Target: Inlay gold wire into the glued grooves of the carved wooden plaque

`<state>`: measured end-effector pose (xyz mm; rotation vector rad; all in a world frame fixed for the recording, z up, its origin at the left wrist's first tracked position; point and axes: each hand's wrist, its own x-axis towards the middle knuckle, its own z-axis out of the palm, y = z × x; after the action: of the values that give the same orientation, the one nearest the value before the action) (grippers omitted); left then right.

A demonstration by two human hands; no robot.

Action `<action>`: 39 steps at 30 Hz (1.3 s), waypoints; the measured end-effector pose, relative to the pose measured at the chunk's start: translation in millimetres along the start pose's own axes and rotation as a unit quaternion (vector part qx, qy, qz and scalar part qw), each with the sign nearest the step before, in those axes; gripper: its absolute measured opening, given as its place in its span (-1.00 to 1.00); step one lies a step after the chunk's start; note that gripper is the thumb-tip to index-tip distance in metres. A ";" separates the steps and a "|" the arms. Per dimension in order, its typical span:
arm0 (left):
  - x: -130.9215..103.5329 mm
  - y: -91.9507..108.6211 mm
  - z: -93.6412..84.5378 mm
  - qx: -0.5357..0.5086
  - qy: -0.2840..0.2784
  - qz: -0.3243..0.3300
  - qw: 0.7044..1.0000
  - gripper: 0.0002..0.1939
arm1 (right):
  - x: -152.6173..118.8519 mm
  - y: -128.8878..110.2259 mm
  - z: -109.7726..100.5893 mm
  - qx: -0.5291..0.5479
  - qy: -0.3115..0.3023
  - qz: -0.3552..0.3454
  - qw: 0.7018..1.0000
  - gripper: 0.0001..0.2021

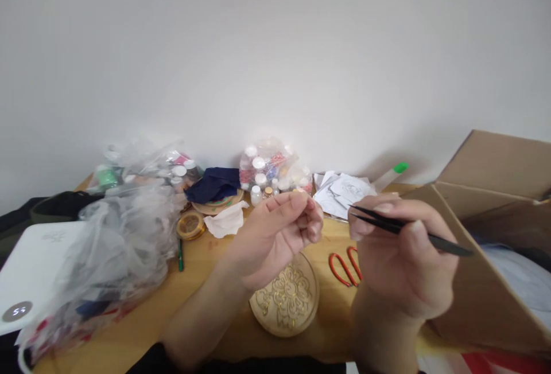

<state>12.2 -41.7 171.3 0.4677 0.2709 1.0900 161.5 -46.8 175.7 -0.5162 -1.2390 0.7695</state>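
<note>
My right hand (pixel 404 265) grips black tweezers (pixel 396 225), their tips pointing left toward my other hand. Raised over the table, my left hand (pixel 284 225) has its thumb and forefinger pinched together. Whatever sits in that pinch, if anything, is too small to make out. Below my left hand lies a round wooden disc (pixel 286 299) with a flower pattern outlined in gold-coloured lines; my left hand and wrist cover its upper left part. Red-handled scissors (pixel 341 269) rest on the table between the disc and my right hand, which hides part of them.
A cardboard box (pixel 473 248) stands open at the right. Plastic bags (pixel 129 236) and a white device (pixel 34 271) fill the left. Toward the wall are a bag of bottles (pixel 269 164), paper sheets (pixel 342 193), dark blue cloth (pixel 215 183) and a gold wire spool (pixel 190 225).
</note>
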 end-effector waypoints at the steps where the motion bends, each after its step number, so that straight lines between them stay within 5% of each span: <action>1: -0.2 -0.7 -0.6 -0.004 0.001 -0.003 1.000 -0.81 | -1.2 0.0 1.3 -0.012 -0.002 0.002 1.000 -0.87; 39: 6.7 -3.6 -3.3 0.023 0.002 -0.020 1.000 -0.83 | -0.7 4.7 1.1 -0.041 0.008 0.011 0.999 -0.89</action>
<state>16.6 -36.4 166.8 0.4991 0.3084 1.0466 159.2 -44.4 172.1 -0.6023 -1.2560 0.7353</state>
